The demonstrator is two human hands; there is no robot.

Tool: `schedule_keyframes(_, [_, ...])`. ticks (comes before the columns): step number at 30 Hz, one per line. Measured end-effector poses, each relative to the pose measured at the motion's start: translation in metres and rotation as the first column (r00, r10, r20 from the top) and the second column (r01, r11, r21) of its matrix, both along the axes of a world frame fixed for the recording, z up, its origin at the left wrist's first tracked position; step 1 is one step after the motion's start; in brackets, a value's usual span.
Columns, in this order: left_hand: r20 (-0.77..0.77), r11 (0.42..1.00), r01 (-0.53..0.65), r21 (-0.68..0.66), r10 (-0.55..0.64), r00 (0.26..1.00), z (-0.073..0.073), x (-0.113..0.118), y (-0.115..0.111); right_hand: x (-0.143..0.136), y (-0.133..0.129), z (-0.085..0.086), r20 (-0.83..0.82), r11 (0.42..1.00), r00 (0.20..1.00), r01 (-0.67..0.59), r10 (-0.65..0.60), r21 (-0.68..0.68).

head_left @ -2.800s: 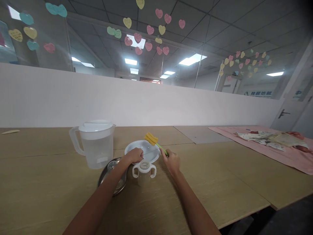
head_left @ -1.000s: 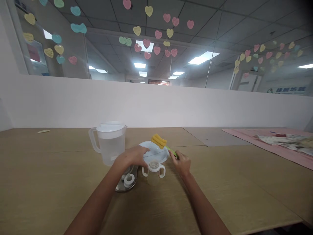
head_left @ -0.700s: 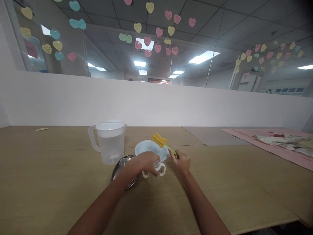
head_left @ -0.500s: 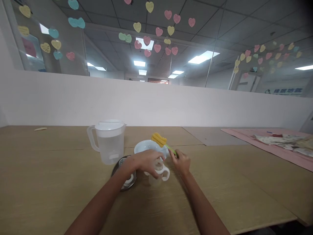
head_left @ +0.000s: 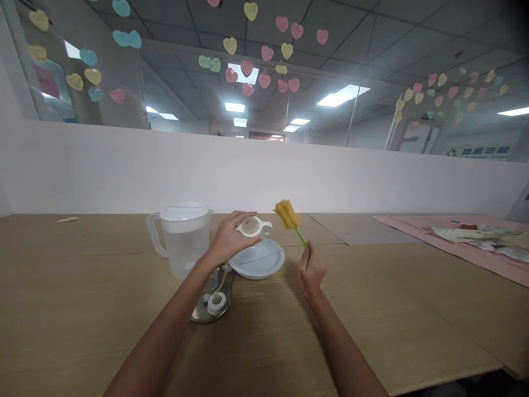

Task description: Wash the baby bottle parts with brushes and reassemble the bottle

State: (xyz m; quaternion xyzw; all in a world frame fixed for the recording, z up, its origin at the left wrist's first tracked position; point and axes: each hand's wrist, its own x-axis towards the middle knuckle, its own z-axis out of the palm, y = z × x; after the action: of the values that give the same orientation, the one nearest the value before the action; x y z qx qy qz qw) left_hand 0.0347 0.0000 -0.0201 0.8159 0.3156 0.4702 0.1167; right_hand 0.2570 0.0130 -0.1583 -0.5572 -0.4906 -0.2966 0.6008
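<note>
My left hand [head_left: 230,238] grips a clear baby bottle [head_left: 250,226] with white side handles, raised over the near part of the table's back. The bottle is tipped so that its round end faces me. Below it stands a white bowl [head_left: 256,271]. In my right hand [head_left: 312,271] is a sponge bottle brush [head_left: 287,214], its yellow head up and its green handle between my fingers. Brush and bottle are apart. Under my left forearm lies a metal tray [head_left: 202,316] with a white ring cap [head_left: 216,302] and other small bottle parts, partly hidden.
A lidded plastic pitcher [head_left: 188,248] with clear liquid stands left of the bowl. Far right, a pink cloth [head_left: 407,229] carries papers or fabric. A flat tan piece [head_left: 67,219] lies at the back left. A white wall [head_left: 264,176] bounds the table behind.
The bottle has risen from near the table to above the bowl and turned its end toward me. The brush has moved up and right, away from the bottle.
</note>
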Motion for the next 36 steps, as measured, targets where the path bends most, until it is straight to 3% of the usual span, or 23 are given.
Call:
schedule_keyframes(4, [-0.108,0.968,-0.176,0.176,0.197,0.974,-0.003,-0.006,0.009,-0.003,-0.006,0.002,0.131,0.99,0.986,-0.11,0.099,0.086])
schedule_keyframes(8, [-0.206,0.919,-0.275,0.284,0.338,0.918,-0.005,-0.012,0.014,-0.007,-0.013,0.005,0.276,0.989,0.953,-0.141,0.125,0.04])
schedule_keyframes(16, [-0.425,0.816,-0.235,0.528,0.494,0.759,-0.016,-0.006,0.02,-0.009,-0.017,0.01,0.492,0.997,0.871,-0.038,0.001,0.064])
schedule_keyframes(22, [-0.56,0.865,-0.081,0.495,0.389,0.731,-0.03,0.021,0.01,-0.027,-0.018,0.012,0.55,0.998,0.835,-0.04,0.007,0.048])
schedule_keyframes(26, [-0.559,0.859,-0.102,0.502,0.412,0.719,-0.031,0.023,0.008,-0.017,-0.016,0.012,0.497,0.999,0.867,-0.038,0.024,0.019])
schedule_keyframes(31, [-0.456,0.76,-0.251,0.599,0.582,0.674,-0.029,0.005,0.023,0.015,-0.007,0.005,0.258,0.993,0.962,0.108,-0.09,-0.055])
schedule_keyframes(34, [-0.404,0.79,-0.319,0.524,0.56,0.723,-0.028,-0.004,0.029,0.024,0.0,0.002,0.023,0.948,0.979,0.201,-0.201,-0.247])
schedule_keyframes(36, [-0.334,0.847,-0.36,0.39,0.495,0.802,-0.025,-0.005,0.028,0.024,0.005,0.001,-0.043,0.862,0.973,0.181,-0.228,-0.473])
